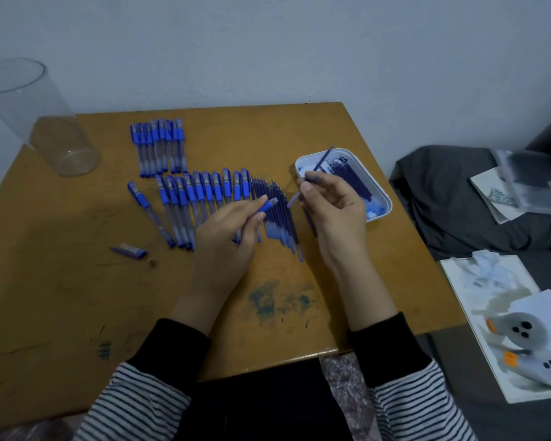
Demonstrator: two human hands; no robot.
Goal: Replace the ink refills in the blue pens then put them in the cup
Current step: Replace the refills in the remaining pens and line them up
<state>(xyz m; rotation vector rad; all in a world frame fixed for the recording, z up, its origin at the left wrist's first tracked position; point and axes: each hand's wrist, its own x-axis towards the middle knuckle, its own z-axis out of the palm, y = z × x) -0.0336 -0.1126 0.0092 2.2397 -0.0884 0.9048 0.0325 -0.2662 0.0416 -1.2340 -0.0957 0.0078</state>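
Blue pen barrel (268, 205), uncapped, is pinched in the curled fingers of the left hand (226, 240) above the table (77, 297), its open mouth pointing up and to the right. Just beyond that mouth, not touching, hangs the lower tip of a refill (322, 160), gripped by the right hand (334, 205). The refill's long axis slants up-right over the white tray (383, 198), roughly in line with the barrel. Whether this refill is fresh or spent cannot be told. The clear cup (45, 122) stands well apart at the far left, nearer the left hand. No writing is legible.
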